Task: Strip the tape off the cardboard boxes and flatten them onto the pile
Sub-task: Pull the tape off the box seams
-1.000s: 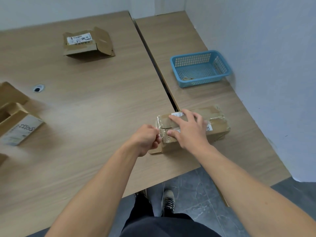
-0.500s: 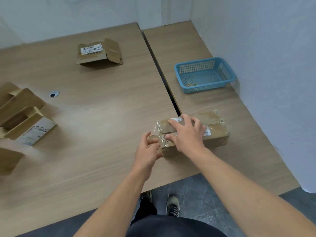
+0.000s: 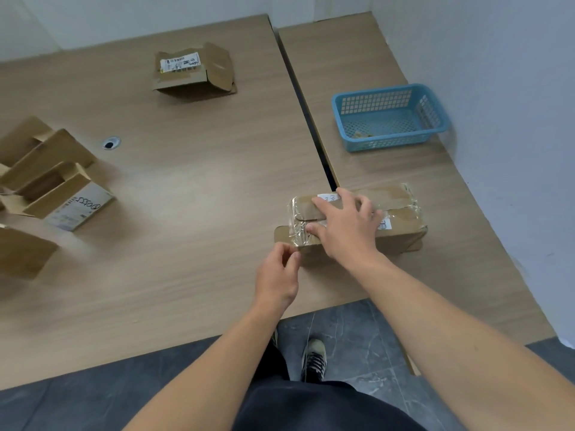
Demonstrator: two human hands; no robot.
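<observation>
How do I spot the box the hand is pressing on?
Follow the dark gap between the two tables to the near edge. The box lies across it under the right hand; only this one is closed and wrapped in shiny tape.

Soft, even indoor light falls across the pale wood-grain worktop (image 3: 186,188), leaving a broad dull sheen at its middle. Clear tape (image 3: 298,231) on the brown cardboard box (image 3: 401,231) catches small white glints. The blue plastic lattice basket (image 3: 389,98) throws a faint shadow on the wall. Opened cardboard boxes (image 3: 53,181) at the left edge are smeared, and the wide lens bows the worktop's edges.
</observation>
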